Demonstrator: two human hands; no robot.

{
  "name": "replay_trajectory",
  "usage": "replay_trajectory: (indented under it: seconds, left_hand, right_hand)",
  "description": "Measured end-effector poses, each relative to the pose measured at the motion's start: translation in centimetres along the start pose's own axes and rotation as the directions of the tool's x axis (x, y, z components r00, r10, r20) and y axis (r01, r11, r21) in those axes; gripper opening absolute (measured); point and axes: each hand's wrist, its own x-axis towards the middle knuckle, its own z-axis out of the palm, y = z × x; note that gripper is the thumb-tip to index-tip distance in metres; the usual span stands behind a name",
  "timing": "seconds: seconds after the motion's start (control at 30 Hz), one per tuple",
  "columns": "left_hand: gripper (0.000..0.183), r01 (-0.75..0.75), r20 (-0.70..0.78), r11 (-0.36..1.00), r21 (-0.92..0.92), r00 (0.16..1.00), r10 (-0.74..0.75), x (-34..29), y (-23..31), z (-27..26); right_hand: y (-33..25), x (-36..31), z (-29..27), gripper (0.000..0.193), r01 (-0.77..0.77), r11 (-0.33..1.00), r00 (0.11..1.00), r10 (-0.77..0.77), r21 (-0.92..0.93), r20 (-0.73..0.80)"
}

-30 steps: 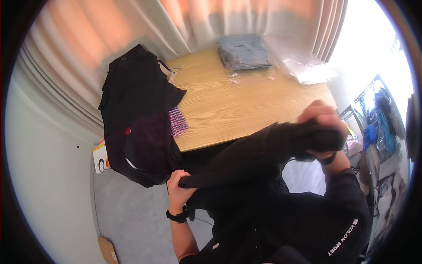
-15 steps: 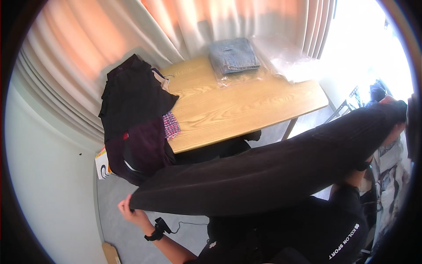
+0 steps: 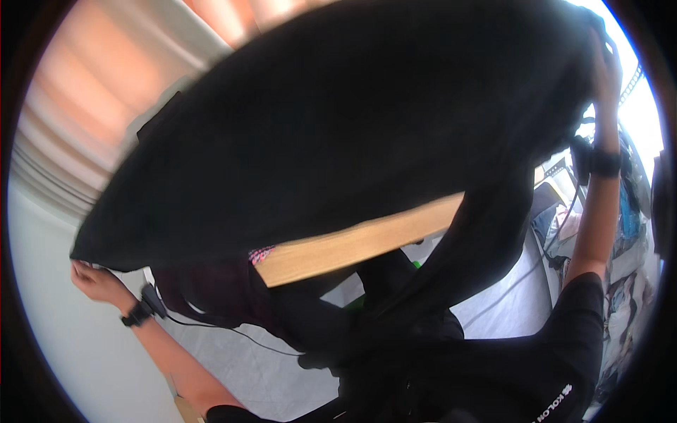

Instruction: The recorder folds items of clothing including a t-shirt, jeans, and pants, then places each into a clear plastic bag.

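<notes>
A pair of black trousers (image 3: 338, 127) is stretched wide across the view, raised in front of me. My left hand (image 3: 97, 283) pinches its corner at the far left. At the upper right my right hand (image 3: 605, 74) grips the other end, with its fingers partly hidden by cloth and blur. From the right side a loose length of the black cloth hangs down toward my lap. Behind it, a dark purple garment (image 3: 222, 296) hangs over the left end of the wooden table (image 3: 352, 243), beside a bit of pink-and-navy knit (image 3: 260, 254).
The raised cloth hides most of the tabletop. Pale curtains (image 3: 106, 106) hang behind it, and a white wall (image 3: 42, 247) stands at left. Bagged clothes (image 3: 620, 282) are piled along the right side. A cable (image 3: 233, 328) trails from the band on my left wrist.
Both hands have risen and moved farther apart, the left one outward to the left. The black trousers have swung up over the table, and a loose part now hangs at the right.
</notes>
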Motion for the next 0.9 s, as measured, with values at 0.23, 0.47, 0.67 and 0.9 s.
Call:
replay_trajectory:
  seconds: [0.23, 0.47, 0.67, 0.9]
  left_hand:
    - [0.024, -0.239, 0.699, 0.962, 0.135, 0.710, 0.079, -2.9, -6.5, 19.7]
    - [0.027, -0.061, 0.850, 0.989, 0.133, 0.521, -0.082, -10.5, -13.1, 23.7]
    - [0.044, 0.338, 0.821, 0.894, 0.294, 0.390, -0.417, -8.9, -12.3, 22.7]
    - [0.060, -0.060, 0.945, 0.945, 0.320, 0.087, -0.315, -11.1, 4.1, 22.0]
  right_hand:
    - [0.0, -4.6, 22.2, 0.045, -0.064, 0.998, 0.854, 0.063, -0.016, 0.517]
    - [0.5, -15.9, 30.2, 0.039, -0.117, 0.981, 0.556, 0.195, -0.156, 0.808]
    - [2.1, -15.8, 28.7, 0.046, -0.111, 0.993, 0.652, 0.097, -0.032, 0.752]
    - [0.0, -15.9, 19.1, 0.071, -0.171, 0.929, 0.142, 0.354, -0.329, 0.925]
